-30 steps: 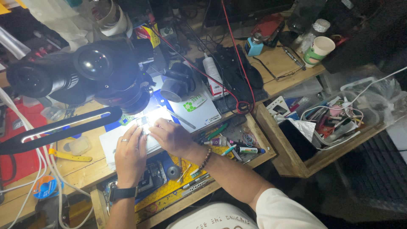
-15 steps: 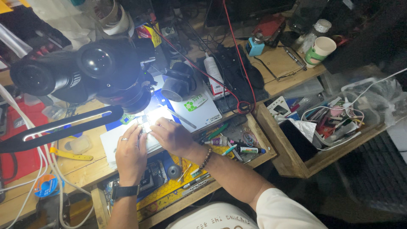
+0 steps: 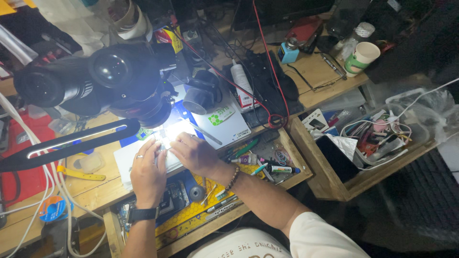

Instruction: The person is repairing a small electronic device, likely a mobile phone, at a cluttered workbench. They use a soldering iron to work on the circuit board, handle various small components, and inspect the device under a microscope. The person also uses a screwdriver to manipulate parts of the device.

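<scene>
Both hands rest on a white work mat (image 3: 125, 165) under the black stereo microscope (image 3: 95, 81), in the glare of its lamp. The left hand (image 3: 147, 174), with a ring and a black wristwatch (image 3: 142, 214), lies palm down, fingers (image 3: 154, 147) stretched toward the lit spot. The right hand (image 3: 193, 153), a bead bracelet (image 3: 233, 177) at its wrist, curls its fingertips together over a small bright part (image 3: 162, 138), possibly a circuit board; the glare hides whether either hand actually pinches it. Markers and pens (image 3: 267, 167) lie just right of the wrist.
</scene>
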